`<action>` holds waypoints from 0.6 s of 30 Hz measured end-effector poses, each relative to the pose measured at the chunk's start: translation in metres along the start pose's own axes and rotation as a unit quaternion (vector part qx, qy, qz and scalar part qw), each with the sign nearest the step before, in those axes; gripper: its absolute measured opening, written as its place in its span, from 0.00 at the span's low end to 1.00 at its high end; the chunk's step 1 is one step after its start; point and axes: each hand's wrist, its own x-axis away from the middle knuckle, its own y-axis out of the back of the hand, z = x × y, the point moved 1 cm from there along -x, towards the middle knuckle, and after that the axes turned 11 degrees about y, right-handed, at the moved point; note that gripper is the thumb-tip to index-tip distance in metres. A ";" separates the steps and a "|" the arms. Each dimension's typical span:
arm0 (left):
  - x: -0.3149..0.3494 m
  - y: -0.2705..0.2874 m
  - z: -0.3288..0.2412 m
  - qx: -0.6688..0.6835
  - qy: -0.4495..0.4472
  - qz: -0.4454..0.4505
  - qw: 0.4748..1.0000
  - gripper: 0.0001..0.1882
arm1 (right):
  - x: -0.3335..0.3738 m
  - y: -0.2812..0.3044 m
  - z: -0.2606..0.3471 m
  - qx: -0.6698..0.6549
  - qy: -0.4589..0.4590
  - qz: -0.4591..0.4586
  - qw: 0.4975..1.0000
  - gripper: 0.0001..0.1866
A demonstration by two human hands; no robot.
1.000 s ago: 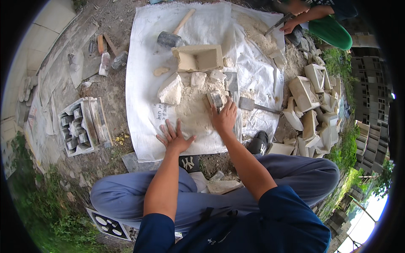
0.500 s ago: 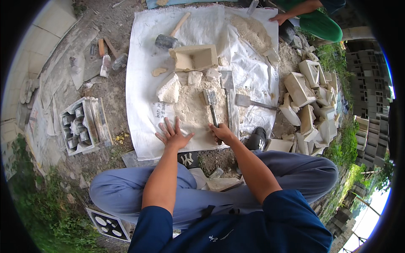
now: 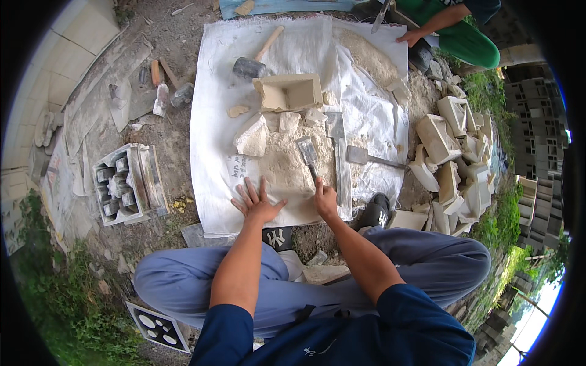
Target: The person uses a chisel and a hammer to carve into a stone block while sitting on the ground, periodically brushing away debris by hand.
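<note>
Metal-headed tool [image 3: 307,150] just right of centre in the frame, grey rectangular head tipped a little to the upper left, dark handle running down to the right hand [image 3: 326,198]. Held there by the handle's lower end, fingers curled round it in a closed grip, exact fingertip placing too hidden to tell. Head over a patch of pale powder [image 3: 278,161]; cannot tell whether touching or just above.

Across now to the left hand [image 3: 261,208], lower and to the left: palm down on the white sheet [image 3: 220,79], fingers fanned wide, thumb stretched out toward the right.

Up the frame, past the powder, pale lumps in a row, with a big rough chunk [image 3: 251,135] at the left end. Behind those, a pale open box [image 3: 288,93], then a dark-headed mallet [image 3: 250,67], wooden handle slanting to the upper right.

Right of the tool, flat on the sheet, a broad-bladed metal bar [image 3: 359,155]; further right, a heap of broken boxes [image 3: 441,143]. Upper right, at the sheet's corner, a co-worker's hand [image 3: 412,38], beside green trousers [image 3: 469,44].
</note>
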 end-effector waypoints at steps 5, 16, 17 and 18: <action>0.002 0.001 -0.001 -0.006 0.005 -0.005 1.000 0.62 | -0.013 -0.003 0.000 0.035 -0.069 0.011 0.997 0.48; 0.001 -0.003 -0.002 0.015 -0.012 -0.004 1.000 0.65 | 0.002 0.001 -0.009 0.031 -0.032 0.042 0.998 0.51; -0.004 -0.003 -0.003 0.008 -0.028 -0.026 0.999 0.64 | -0.001 -0.001 -0.011 0.059 -0.043 0.040 0.996 0.50; -0.003 -0.001 -0.004 0.008 -0.028 -0.026 0.999 0.64 | -0.007 -0.003 -0.008 0.086 -0.050 0.037 0.994 0.49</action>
